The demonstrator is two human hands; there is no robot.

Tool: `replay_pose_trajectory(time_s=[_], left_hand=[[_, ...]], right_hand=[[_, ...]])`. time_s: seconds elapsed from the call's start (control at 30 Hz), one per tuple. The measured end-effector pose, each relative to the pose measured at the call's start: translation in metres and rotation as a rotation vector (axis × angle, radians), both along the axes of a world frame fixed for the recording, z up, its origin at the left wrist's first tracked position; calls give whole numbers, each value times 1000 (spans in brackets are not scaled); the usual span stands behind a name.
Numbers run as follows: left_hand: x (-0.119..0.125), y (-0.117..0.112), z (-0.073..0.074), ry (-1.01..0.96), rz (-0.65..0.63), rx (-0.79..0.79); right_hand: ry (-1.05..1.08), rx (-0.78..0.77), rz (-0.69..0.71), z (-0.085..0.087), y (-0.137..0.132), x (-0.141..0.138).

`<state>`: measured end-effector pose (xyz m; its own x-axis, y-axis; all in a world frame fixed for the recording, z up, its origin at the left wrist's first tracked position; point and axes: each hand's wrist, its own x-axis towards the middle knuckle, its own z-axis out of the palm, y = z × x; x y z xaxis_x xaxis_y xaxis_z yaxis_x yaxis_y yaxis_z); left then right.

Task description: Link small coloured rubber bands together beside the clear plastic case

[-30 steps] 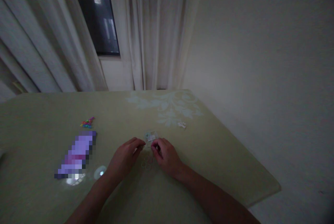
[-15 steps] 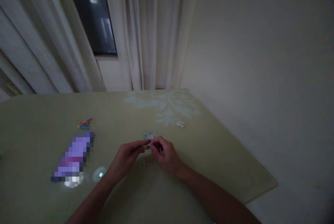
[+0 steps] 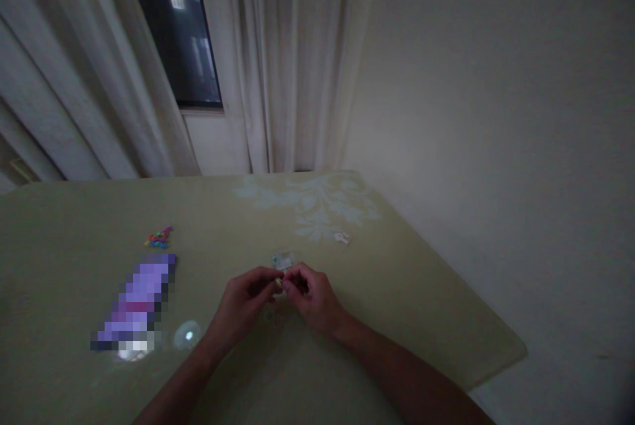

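Observation:
My left hand (image 3: 247, 294) is closed in a pinch on a small pale yellow piece (image 3: 278, 283), too small to name. My right hand (image 3: 312, 294) meets it there, thumb and forefinger pressed together at the piece's right side; what these fingertips grip is hidden. Just beyond the fingers lies a small clear packet (image 3: 284, 260) with a greenish mark. Faint thin loops of cord (image 3: 271, 314) rest on the table below the hands.
On the greenish table (image 3: 407, 306), a pile of small colourful pieces (image 3: 159, 238) lies left, beyond a blurred purple rectangular object (image 3: 136, 303). A small white item (image 3: 342, 238) sits right of the packet. Curtains (image 3: 292, 61) and a wall (image 3: 496, 114) border the table.
My left fingers have curled from nearly straight into a tighter pinch around the pale yellow piece. The right fingertips have moved slightly left, up against it.

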<state>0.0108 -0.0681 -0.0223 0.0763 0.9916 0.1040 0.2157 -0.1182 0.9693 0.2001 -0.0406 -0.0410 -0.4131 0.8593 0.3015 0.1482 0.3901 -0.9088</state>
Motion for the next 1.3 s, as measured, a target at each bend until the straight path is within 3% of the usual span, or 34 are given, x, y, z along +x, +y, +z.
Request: replay_pose_trajectory(time_s=[0.2, 0.4, 0.67, 0.93, 1.3], left_hand=[[2, 0, -1, 7, 63, -51], [8, -3, -5, 64, 81, 0], [12, -5, -2, -41, 82, 26], [12, -6, 1, 68, 83, 38], [12, 1, 4, 17, 122, 45]], right_hand=[[-5, -6, -34, 1, -1, 0], [-2, -16, -92, 2, 0, -1], [42, 31, -125, 6, -1, -1], [43, 6, -74, 7, -1, -2], [36, -19, 28, 13, -2, 3]])
